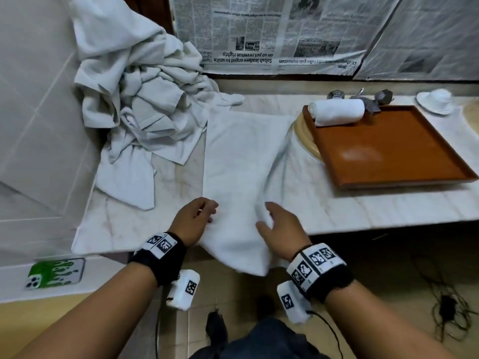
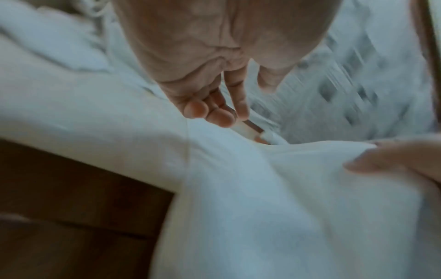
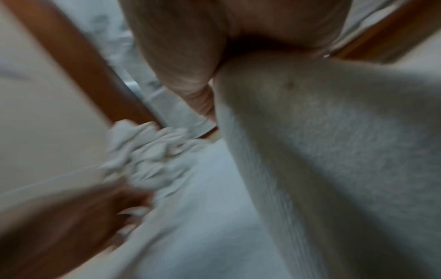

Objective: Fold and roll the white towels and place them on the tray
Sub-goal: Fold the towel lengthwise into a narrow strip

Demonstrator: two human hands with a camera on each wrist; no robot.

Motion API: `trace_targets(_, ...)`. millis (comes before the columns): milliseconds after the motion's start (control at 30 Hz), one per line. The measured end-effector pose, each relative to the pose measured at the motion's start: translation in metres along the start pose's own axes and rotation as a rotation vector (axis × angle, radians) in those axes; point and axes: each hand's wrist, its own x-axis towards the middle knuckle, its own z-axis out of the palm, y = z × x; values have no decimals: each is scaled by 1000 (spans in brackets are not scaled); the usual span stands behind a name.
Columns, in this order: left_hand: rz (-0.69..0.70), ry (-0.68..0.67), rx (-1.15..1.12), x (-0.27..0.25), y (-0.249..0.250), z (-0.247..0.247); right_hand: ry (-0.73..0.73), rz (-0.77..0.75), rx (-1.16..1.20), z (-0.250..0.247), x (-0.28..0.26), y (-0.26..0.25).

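— Where's the towel they're working on?

— Spread on the bench (image 1: 363, 211), a folded towel (image 1: 241, 161) with its long axis running from the near edge to the far side; its near end droops over the bench edge. Both hands sit at that near end.

— Gripping it?

— The right hand (image 1: 278, 224) has thumb and fingers curled around a raised fold of the cloth. The left hand (image 1: 194, 220) is beside the towel's left edge with fingers loosely bent; the left wrist view shows nothing pinched.

— So which way would it roll?

— Away from the person, I'd guess, toward the far wall. The tray (image 1: 388, 149) lies to the right, nearer the right hand, with one rolled towel (image 1: 337, 111) already at its far-left corner.

— Anything in the way?

— A heap of loose towels (image 1: 140, 104) on the far left touches the spread one's far corner. A cup (image 1: 435, 101) sits beyond the tray, and a phone (image 1: 55, 273) lies on a ledge near left.
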Motion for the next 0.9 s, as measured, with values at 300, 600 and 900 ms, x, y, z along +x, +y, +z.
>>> trace_targets(300, -209, -48, 416, 32, -5, 10, -133, -222, -209, -9, 110, 9)
trace_targets(600, -340, 65, 527, 37, -1, 24, -116, -389, -934, -95, 301, 32)
trace_targets(900, -434, 232, 373, 11, 10, 40, -107, -500, -360, -93, 367, -83)
